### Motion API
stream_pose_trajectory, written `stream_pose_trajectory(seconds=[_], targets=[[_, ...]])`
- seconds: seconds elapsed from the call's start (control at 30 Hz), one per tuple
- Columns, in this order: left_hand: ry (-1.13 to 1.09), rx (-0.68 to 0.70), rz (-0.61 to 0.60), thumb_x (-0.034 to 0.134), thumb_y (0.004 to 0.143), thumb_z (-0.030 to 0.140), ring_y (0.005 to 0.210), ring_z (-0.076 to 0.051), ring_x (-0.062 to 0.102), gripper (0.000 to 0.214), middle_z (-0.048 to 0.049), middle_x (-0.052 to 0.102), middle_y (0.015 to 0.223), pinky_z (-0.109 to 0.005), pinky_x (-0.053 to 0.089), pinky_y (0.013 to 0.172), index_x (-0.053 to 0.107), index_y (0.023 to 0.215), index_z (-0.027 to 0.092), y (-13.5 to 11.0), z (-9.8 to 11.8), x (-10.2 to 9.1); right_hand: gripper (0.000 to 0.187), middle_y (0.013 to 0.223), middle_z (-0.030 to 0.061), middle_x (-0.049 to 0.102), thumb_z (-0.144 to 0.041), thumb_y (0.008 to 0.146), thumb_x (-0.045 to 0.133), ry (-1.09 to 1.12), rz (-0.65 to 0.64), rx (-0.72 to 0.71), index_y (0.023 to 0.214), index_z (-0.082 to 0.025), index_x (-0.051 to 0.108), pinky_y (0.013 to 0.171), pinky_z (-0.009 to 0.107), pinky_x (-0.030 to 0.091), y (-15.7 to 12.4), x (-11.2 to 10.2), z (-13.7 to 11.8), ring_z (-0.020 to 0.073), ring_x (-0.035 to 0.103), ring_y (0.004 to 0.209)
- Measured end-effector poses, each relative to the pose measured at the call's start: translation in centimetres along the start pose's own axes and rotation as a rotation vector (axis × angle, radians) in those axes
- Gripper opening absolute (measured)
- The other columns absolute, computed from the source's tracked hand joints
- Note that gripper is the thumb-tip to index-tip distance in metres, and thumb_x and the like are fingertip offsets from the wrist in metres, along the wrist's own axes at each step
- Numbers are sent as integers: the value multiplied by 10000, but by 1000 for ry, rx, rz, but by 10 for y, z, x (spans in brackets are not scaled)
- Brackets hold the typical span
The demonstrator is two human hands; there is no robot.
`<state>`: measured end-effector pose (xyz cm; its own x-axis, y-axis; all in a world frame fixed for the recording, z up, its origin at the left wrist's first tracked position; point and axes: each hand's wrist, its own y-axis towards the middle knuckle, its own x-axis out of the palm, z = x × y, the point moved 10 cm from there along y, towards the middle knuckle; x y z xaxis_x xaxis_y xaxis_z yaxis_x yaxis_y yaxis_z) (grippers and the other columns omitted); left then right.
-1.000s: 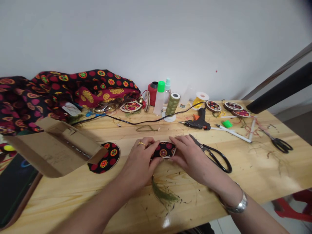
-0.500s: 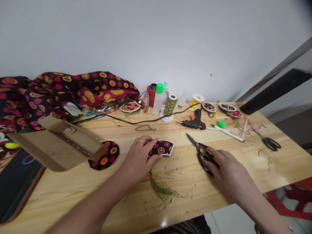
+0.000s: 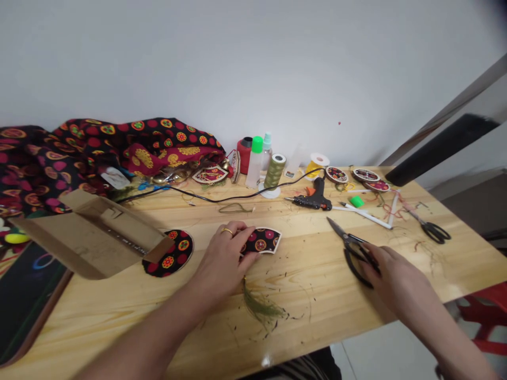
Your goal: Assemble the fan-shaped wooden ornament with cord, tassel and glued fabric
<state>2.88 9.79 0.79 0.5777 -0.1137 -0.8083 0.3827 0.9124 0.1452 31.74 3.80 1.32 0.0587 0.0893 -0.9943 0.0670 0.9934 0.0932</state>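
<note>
My left hand (image 3: pixel 227 258) pinches a small fan-shaped piece (image 3: pixel 262 240) covered in dark patterned fabric with a pale rim; its left end is hidden under my fingers. Below it, a green thread tassel (image 3: pixel 259 303) lies on the wood among dark clippings. Further right, my right hand (image 3: pixel 392 272) is closed around the black handles of a pair of scissors (image 3: pixel 344 237), whose blades look closed and point up and left. A round fabric-covered disc (image 3: pixel 174 252) sits left of my left hand, partly behind the cardboard box.
An open cardboard box (image 3: pixel 99 237) and a phone (image 3: pixel 27 301) are on the left. A glue gun (image 3: pixel 312 198) with a black cord, thread spools (image 3: pixel 275 171) and bottles (image 3: pixel 255 163) stand toward the wall. Other scissors (image 3: pixel 433 229) lie at the right. Bunched patterned fabric (image 3: pixel 158 142) fills the back left.
My right hand has moved to the right, taking the scissors with it, away from the fan-shaped piece. My left hand keeps its grip in nearly the same place.
</note>
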Motion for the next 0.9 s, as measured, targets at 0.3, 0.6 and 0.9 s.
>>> stream_pose_trajectory(seconds=[0.3,0.6,0.9], targets=[[-14,6,17,586,782,249,1047,-247,496,327,-78,539,1121,-429,415,933,596,1105,198,0,2,-1,279,1051,114,627,-309,879,439,418,150,-259,1033,-180,633,813,405,506,20,-35,-73,241,590,960],[-42,-17,7,586,782,205,1031,-235,475,329,-81,522,1090,-410,416,920,592,1109,181,0,2,-2,315,1064,86,558,-225,804,617,677,-69,-582,1115,-181,584,876,361,469,46,-31,-179,203,512,1002],[-31,-9,-2,597,774,208,1018,-238,475,317,-74,524,1074,-418,419,911,600,1091,191,1,3,-1,295,990,64,556,-213,792,636,674,-144,-589,1084,-191,600,833,334,455,50,-17,-182,194,511,950]])
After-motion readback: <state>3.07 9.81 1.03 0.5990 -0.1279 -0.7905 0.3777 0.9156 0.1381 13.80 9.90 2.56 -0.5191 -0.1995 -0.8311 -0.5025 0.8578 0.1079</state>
